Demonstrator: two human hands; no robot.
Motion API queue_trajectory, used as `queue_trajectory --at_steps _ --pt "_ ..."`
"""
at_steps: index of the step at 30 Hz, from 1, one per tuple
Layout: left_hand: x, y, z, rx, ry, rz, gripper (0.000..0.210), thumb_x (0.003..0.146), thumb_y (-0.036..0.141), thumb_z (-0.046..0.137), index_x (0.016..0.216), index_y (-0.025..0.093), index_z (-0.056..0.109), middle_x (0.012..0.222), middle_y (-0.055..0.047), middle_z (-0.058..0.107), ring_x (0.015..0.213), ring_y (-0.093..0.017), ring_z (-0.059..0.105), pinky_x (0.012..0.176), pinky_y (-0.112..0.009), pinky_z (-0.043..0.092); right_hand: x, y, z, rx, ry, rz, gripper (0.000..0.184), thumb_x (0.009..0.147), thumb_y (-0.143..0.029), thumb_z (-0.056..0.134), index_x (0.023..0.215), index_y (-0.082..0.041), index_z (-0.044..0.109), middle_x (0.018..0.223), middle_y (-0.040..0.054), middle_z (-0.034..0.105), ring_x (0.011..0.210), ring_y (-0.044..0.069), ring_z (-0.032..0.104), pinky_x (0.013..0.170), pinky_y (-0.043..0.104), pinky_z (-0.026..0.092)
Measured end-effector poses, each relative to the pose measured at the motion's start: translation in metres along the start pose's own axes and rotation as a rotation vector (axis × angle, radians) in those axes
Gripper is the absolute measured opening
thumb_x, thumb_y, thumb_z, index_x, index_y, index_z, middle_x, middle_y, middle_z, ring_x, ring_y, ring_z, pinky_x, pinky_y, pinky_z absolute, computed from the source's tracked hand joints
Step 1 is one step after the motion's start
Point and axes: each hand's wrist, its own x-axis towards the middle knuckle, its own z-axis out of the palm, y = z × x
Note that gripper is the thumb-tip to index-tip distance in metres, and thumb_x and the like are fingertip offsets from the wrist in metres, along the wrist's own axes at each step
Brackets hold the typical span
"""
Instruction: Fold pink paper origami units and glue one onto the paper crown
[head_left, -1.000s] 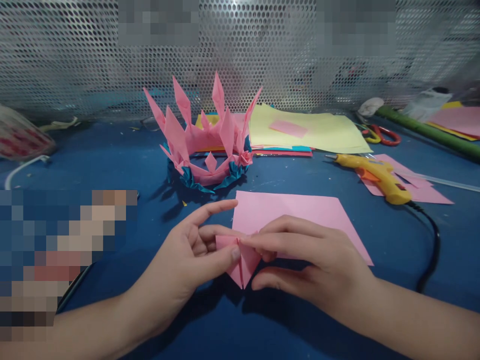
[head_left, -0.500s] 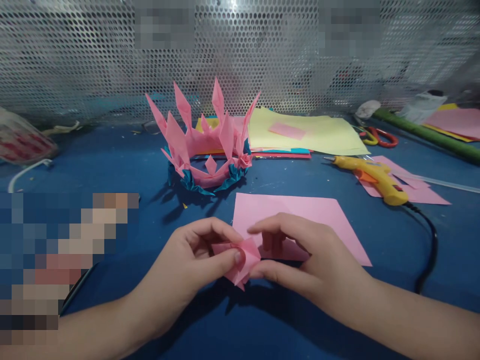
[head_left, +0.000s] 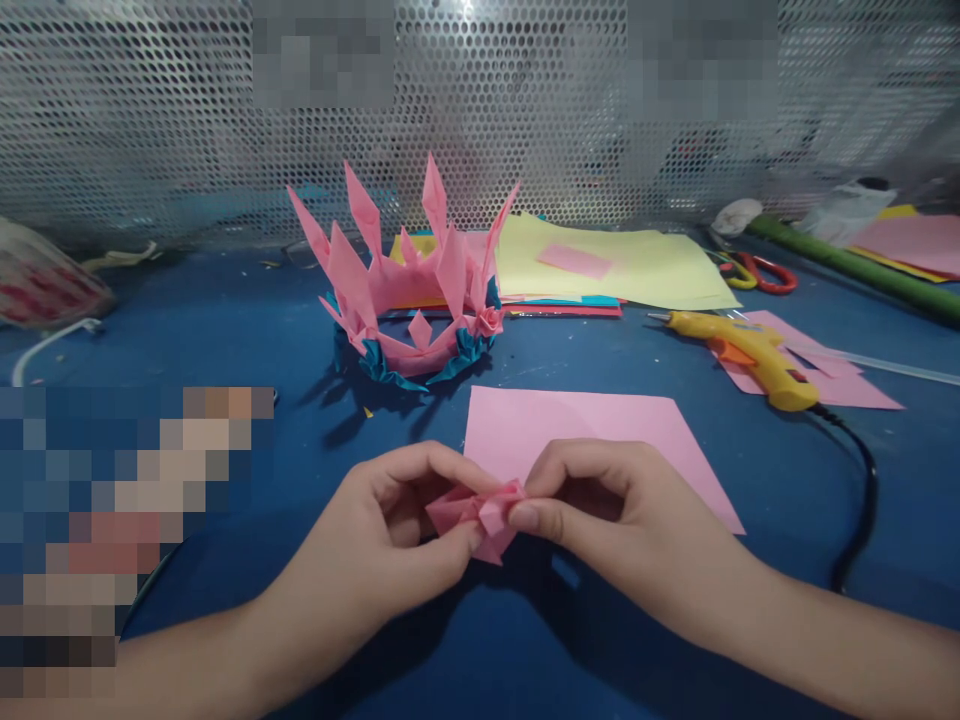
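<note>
A small folded piece of pink paper (head_left: 491, 515) with several flaps is held between my two hands, above the blue table. My left hand (head_left: 409, 520) pinches its left side between thumb and fingers. The thumb and forefinger of my right hand (head_left: 600, 500) are closed on a flap at its right edge. Just behind the hands lies a flat sheet of pink paper (head_left: 577, 420), partly covered by my right hand. Beyond it on the left stands a pink paper crown (head_left: 405, 285) with tall pointed spikes, blue crumpled trim and a small rose.
At right a yellow glue gun (head_left: 750, 350) rests on pink paper scraps, its black cord running forward. Yellow sheets (head_left: 637, 265), red-handled scissors (head_left: 772, 275) and a green stick (head_left: 847, 260) lie at the back, before a perforated metal panel (head_left: 495, 120). The left foreground is pixelated.
My right hand has closed its thumb and forefinger onto the folded paper's right edge. The paper has tilted and its flaps look different. My left hand keeps its hold.
</note>
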Motion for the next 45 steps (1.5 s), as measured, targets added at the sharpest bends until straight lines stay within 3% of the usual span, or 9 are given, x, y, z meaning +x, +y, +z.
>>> queue_trajectory --at_steps 6,12,19,23,26,29,34,38,45 --pt "0.001 0.000 0.000 -0.065 -0.049 -0.026 0.021 0.070 0.006 0.089 0.079 0.023 0.080 0.078 0.004 0.078 0.066 -0.012 0.072 0.063 -0.021 0.065 0.000 0.000 0.000 -0.017 -0.007 -0.027 0.021 0.080 -0.026 0.078 0.064 -0.019 0.066 0.063 -0.0031 0.067 0.061 0.011 0.059 0.060 0.020 0.047" --pt "0.003 0.000 -0.001 -0.049 -0.037 -0.002 0.017 0.072 0.008 0.088 0.072 0.022 0.079 0.071 0.006 0.079 0.067 -0.007 0.072 0.065 -0.009 0.058 -0.007 0.002 0.002 -0.170 -0.034 -0.119 0.022 0.088 -0.022 0.067 0.068 -0.019 0.057 0.065 -0.0036 0.057 0.060 0.011 0.051 0.056 0.021 0.042" --pt "-0.001 -0.007 -0.006 0.036 -0.116 -0.007 0.010 0.081 0.016 0.083 0.077 0.024 0.078 0.071 0.006 0.076 0.065 -0.007 0.070 0.065 -0.012 0.057 -0.007 0.007 -0.005 -0.472 -0.231 -0.275 0.028 0.103 -0.030 0.048 0.076 -0.021 0.047 0.065 -0.0068 0.048 0.056 0.009 0.040 0.052 0.021 0.033" --pt "-0.002 -0.014 -0.009 0.134 -0.158 0.099 0.018 0.083 0.015 0.080 0.089 0.031 0.077 0.100 0.005 0.076 0.098 -0.013 0.070 0.089 -0.019 0.055 -0.005 0.007 -0.007 -0.463 -0.241 -0.407 0.033 0.106 -0.022 0.042 0.073 -0.021 0.047 0.068 -0.0064 0.048 0.059 0.008 0.044 0.058 0.019 0.035" --pt "-0.003 -0.016 -0.010 0.278 -0.125 0.178 0.039 0.073 0.012 0.087 0.101 0.037 0.073 0.123 0.007 0.064 0.115 -0.015 0.060 0.099 -0.020 0.047 -0.007 0.007 -0.006 -0.497 -0.235 -0.468 0.033 0.104 -0.019 0.044 0.071 -0.021 0.042 0.068 -0.0062 0.045 0.059 0.009 0.042 0.058 0.019 0.034" --pt "-0.005 -0.014 -0.008 0.398 -0.141 0.244 0.047 0.068 0.013 0.090 0.103 0.036 0.070 0.112 0.006 0.061 0.102 -0.014 0.060 0.090 -0.021 0.048 -0.009 0.007 -0.005 -0.516 -0.233 -0.492 0.031 0.103 -0.017 0.046 0.073 -0.022 0.041 0.068 -0.0068 0.043 0.057 0.009 0.039 0.055 0.020 0.032" --pt "-0.006 -0.009 -0.001 0.473 -0.217 0.200 0.014 0.081 0.011 0.072 0.085 0.024 0.067 0.080 0.005 0.065 0.074 -0.014 0.062 0.070 -0.024 0.049 -0.010 0.005 -0.003 -0.436 -0.269 -0.429 0.031 0.104 -0.019 0.047 0.073 -0.021 0.043 0.067 -0.0085 0.045 0.055 0.006 0.038 0.052 0.017 0.030" --pt "-0.004 -0.006 0.001 0.530 -0.192 0.241 0.015 0.082 0.009 0.065 0.075 0.022 0.064 0.077 0.003 0.060 0.071 -0.014 0.057 0.066 -0.024 0.046 -0.009 0.006 -0.005 -0.388 -0.265 -0.407 0.036 0.101 -0.019 0.049 0.067 -0.021 0.037 0.061 -0.0093 0.037 0.051 0.006 0.030 0.047 0.017 0.026" --pt "-0.004 -0.004 -0.002 0.322 -0.073 0.145 0.009 0.092 0.027 0.070 0.084 0.025 0.068 0.082 0.004 0.066 0.078 -0.012 0.063 0.072 -0.019 0.050 -0.005 0.009 -0.003 -0.499 -0.180 -0.334 0.034 0.085 -0.030 0.073 0.070 -0.021 0.044 0.065 -0.0082 0.043 0.056 0.008 0.036 0.050 0.019 0.029"
